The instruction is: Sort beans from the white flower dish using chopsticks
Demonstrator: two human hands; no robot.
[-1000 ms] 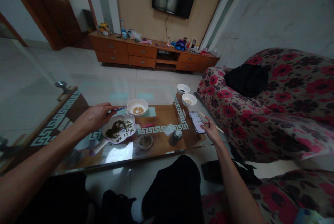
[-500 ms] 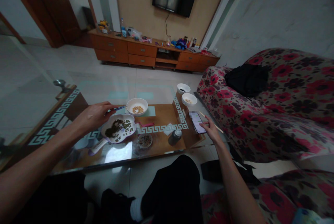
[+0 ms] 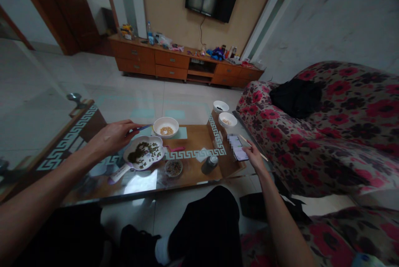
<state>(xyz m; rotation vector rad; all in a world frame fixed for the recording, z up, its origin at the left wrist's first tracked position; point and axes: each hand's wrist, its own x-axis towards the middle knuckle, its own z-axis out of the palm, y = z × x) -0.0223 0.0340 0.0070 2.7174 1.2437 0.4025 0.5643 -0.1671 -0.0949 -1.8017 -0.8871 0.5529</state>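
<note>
The left hand [image 3: 114,138] is clenched on a thin blue stick [image 3: 145,127], its tip near a white bowl [image 3: 166,127] of pale seeds, just above a handled white plate [image 3: 143,155] of dark beans on the worktop [image 3: 199,186]. The right fingers [image 3: 248,145] grip a phone [image 3: 238,148]. A careless swing of the stick could knock the bowl or scatter the beans; a loose one-handed grip could drop the phone.

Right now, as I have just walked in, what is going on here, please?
A seated person is working at a glass-topped table. Their left hand holds a thin blue-handled tool, its tip near a white bowl of pale grains and above a white lobed dish of green and dark seeds. Their right hand touches a smartphone, and a thin wooden stick runs past that hand.
</note>
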